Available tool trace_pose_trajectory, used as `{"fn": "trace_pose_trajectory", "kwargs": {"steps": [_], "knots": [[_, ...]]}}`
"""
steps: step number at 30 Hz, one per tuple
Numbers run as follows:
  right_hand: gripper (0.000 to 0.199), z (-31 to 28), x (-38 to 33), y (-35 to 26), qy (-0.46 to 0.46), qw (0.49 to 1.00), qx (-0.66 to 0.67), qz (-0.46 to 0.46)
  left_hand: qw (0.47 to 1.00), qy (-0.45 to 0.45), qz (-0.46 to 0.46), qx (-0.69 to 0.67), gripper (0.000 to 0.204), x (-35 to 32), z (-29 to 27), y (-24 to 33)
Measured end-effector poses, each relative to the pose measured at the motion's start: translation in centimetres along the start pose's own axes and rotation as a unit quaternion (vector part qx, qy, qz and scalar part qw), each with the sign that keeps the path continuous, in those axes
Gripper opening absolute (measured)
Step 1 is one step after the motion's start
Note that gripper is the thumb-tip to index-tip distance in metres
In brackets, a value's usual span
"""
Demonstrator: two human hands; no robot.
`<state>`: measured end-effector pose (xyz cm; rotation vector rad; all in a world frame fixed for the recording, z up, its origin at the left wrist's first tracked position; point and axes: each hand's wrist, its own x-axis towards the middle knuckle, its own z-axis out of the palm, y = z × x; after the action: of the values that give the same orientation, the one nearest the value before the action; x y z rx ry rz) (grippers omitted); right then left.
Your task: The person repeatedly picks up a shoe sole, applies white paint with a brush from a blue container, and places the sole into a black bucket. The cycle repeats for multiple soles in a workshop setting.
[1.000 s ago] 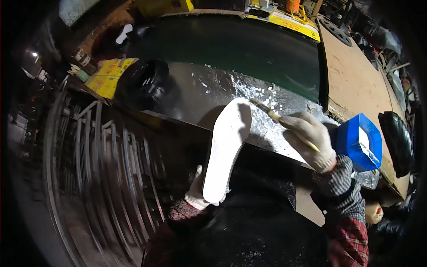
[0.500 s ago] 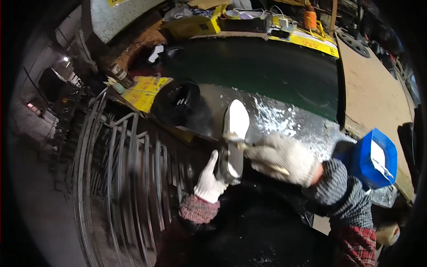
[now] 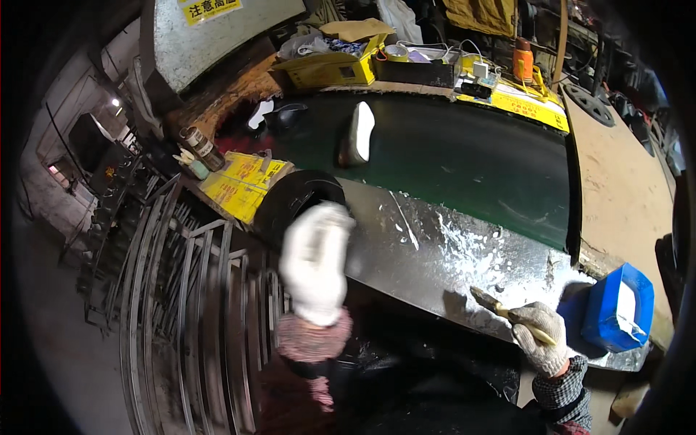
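Note:
A brush (image 3: 490, 301) with a wooden handle is held in my right hand (image 3: 540, 335), in a knitted white glove, over the white-smeared metal plate (image 3: 406, 243). My left hand (image 3: 317, 264), also white-gloved, is blurred by motion beside the black ring-shaped thing (image 3: 275, 206); its fingers are too smeared to read. Beyond it, a shoe-shaped piece (image 3: 362, 134) with a white underside and dark sides lies on the dark green belt (image 3: 464, 152), apart from both hands. To the right of my right hand stands a blue tub (image 3: 602, 308) with white stuff inside.
Another white-bottomed piece (image 3: 261, 114) lies at the belt's far left, near a dark one (image 3: 290, 114). Metal racks (image 3: 188, 290) stand at the left. A yellow box (image 3: 326, 69) and an orange bottle (image 3: 522, 61) sit along the back. A wooden board (image 3: 616, 174) borders the right.
The shoe-shaped piece has left my left hand and now lies on the belt. My right hand has moved right and down with the brush, towards the blue tub. The view has shifted too.

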<state>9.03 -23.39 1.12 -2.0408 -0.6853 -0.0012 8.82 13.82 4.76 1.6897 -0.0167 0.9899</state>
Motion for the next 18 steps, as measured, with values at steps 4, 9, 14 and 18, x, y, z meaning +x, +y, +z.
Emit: {"fn": "trace_pose_trajectory", "kwargs": {"steps": [4,9,14,18], "knots": [[0.019,0.8,-0.5,0.3,0.030,0.999,0.024,0.003,0.855,-0.065,-0.074,0.510,0.061,5.8,-7.0,0.3],[0.026,0.6,-1.9,-0.5,0.044,0.997,0.001,-0.067,0.763,-0.187,-0.149,0.601,0.049,7.8,-10.3,-2.9],[0.026,-6.8,-6.4,0.1,0.168,0.968,-0.100,-0.155,0.935,-0.037,0.008,0.354,0.046,4.8,-10.4,1.6],[0.026,-16.1,-9.9,0.8,0.439,0.898,-0.012,0.001,0.991,-0.002,-0.137,-0.002,0.038,-1.7,-7.1,4.0]]}}
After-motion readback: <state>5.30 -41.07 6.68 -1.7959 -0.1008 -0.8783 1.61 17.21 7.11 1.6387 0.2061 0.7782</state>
